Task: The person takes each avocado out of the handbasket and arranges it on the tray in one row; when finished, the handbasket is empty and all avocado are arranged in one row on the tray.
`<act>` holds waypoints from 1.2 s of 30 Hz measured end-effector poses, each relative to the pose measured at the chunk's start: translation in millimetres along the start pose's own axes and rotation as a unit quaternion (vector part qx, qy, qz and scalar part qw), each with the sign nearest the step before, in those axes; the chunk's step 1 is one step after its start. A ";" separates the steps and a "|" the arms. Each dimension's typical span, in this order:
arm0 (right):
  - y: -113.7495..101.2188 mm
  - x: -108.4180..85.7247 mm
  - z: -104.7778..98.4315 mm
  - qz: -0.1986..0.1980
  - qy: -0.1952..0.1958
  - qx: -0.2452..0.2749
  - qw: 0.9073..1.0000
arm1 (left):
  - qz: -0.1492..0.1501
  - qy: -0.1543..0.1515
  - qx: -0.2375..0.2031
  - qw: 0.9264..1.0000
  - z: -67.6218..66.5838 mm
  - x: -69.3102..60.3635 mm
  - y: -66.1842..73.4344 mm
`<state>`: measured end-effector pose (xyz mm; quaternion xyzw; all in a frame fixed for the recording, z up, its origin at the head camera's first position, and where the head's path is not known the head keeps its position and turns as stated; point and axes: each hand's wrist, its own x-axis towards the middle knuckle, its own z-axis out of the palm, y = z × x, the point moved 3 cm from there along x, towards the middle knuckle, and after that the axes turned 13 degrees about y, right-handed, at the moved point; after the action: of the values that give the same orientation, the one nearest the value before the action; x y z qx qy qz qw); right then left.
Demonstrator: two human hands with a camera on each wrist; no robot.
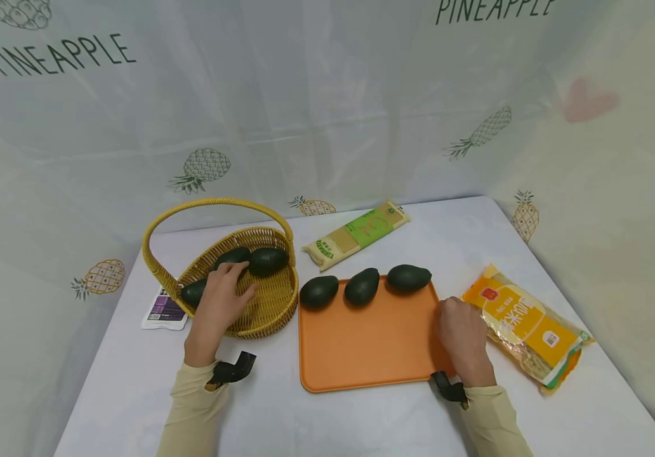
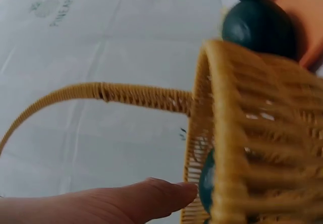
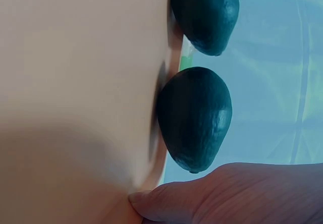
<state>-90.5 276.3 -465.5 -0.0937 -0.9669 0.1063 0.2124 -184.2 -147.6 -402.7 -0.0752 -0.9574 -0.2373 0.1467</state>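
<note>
My left hand reaches over the yellow wicker basket, thumb spread from the fingers. Its fingertips are beside the dark green avocados in the basket: one at the back right, another next to it, a third at the left, partly hidden by the hand. Whether they touch one is unclear. My right hand grips the right edge of the orange tray, its thumb on the rim in the right wrist view. Along the tray's far edge lie three avocados: left, middle and right.
A green and beige packet lies behind the tray. To the right of my right hand is a yellow noodle bag. A white and purple packet sits partly under the basket. The basket's handle arches above it.
</note>
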 end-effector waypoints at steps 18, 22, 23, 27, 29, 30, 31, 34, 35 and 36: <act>0.7 1.1 0.2 0.011 -0.004 0.008 1.000 | -0.056 -0.030 0.096 0.993 -10.3 0.1 -32.7; 0.7 1.1 0.1 0.012 -0.005 0.009 1.000 | -0.068 -0.029 0.114 0.991 -10.9 -2.2 -36.1; 0.6 1.0 0.1 0.013 -0.007 0.008 1.000 | -0.070 -0.026 0.118 0.990 -10.8 -2.8 -36.3; 0.4 0.9 0.1 0.018 -0.015 0.006 1.000 | -0.074 -0.005 0.132 0.988 -9.0 -5.1 -37.9; 0.4 1.1 0.2 0.019 -0.016 0.005 1.000 | -0.075 0.003 0.133 0.988 -8.0 -6.5 -38.2; 0.3 1.3 0.1 0.018 -0.016 0.005 1.000 | -0.075 0.006 0.133 0.988 -7.7 -7.1 -38.3; 0.1 1.4 -0.1 0.017 -0.016 0.005 1.000 | -0.074 0.008 0.132 0.988 -7.1 -7.4 -38.8; 0.3 2.4 -0.5 0.021 -0.016 0.007 1.000 | -0.070 0.008 0.131 0.989 -6.2 -8.0 -39.2; 0.4 2.6 -0.5 0.022 -0.016 0.007 1.000 | -0.070 0.005 0.131 0.989 -5.8 -7.9 -39.8; 0.4 2.8 -0.9 0.024 -0.017 0.007 1.000 | -0.069 0.004 0.132 0.989 -5.4 -7.7 -39.9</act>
<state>-92.5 277.5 -463.7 -0.1137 -0.9670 0.1203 0.1935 -184.1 -185.7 -417.8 0.0117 -0.9827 -0.1186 0.1420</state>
